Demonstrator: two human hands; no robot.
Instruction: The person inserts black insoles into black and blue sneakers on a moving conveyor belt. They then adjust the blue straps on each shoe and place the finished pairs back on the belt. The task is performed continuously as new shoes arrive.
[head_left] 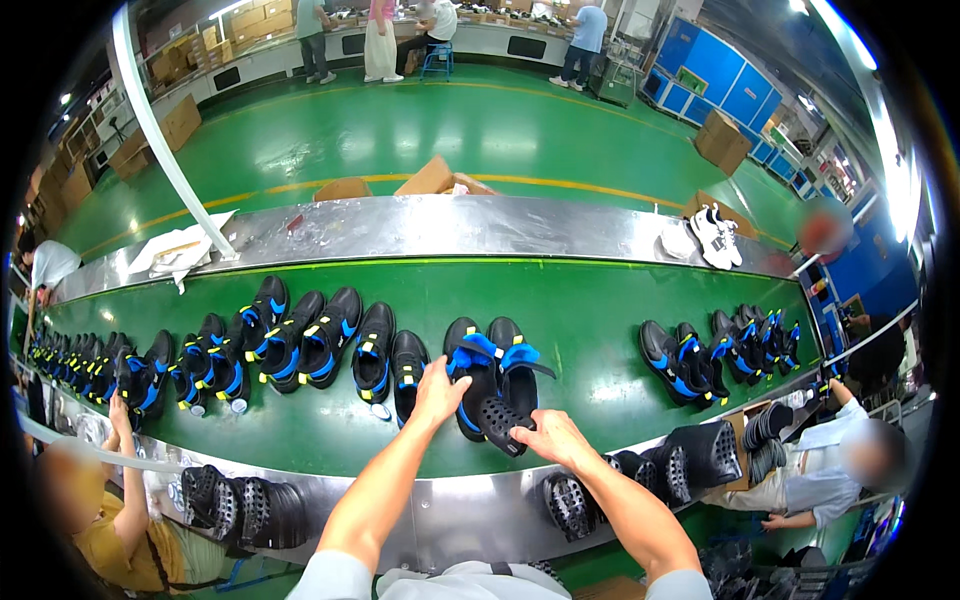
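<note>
The left hand (438,390) lay over the heel of a black shoe with blue straps (468,375) on the green conveyor belt (590,310), its grip curled loosely against the shoe's side; whether it actually pinched the shoe I cannot tell; the right hand (545,435) held a black perforated insole (500,420) at its near end, grip pinched on it, the insole's tip resting at the shoe's opening; a matching shoe (520,370) stood just beside it on the right; more black-and-blue shoes (330,345) lined the belt to the left, others (690,360) sat well apart to the right; stacked insoles (570,500) rested on the steel worktop edge (450,510) nearby.
</note>
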